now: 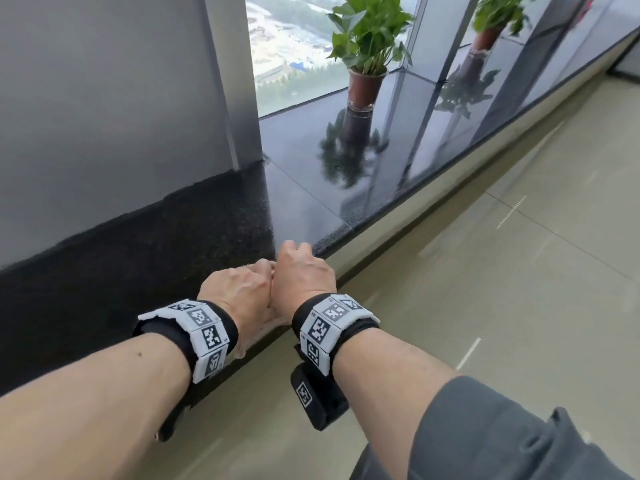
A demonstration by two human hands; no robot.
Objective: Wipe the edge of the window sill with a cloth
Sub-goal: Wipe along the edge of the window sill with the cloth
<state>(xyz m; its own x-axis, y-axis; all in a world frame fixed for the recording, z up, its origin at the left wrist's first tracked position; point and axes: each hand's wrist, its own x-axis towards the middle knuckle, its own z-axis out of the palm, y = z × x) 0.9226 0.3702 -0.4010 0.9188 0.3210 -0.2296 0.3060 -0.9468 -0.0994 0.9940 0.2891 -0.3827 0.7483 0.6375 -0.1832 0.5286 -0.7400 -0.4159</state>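
Both forearms reach forward, knuckles up, with the left hand (239, 289) and right hand (303, 275) pressed side by side at the front edge of the dark polished window sill (304, 202). Both are curled into fists; a pale cloth (268, 322) peeks out beneath them on that edge, though whose fingers grip it cannot be told. Ahead the sill runs bare along its edge; a potted plant (367, 53) stands well apart, near the back edge.
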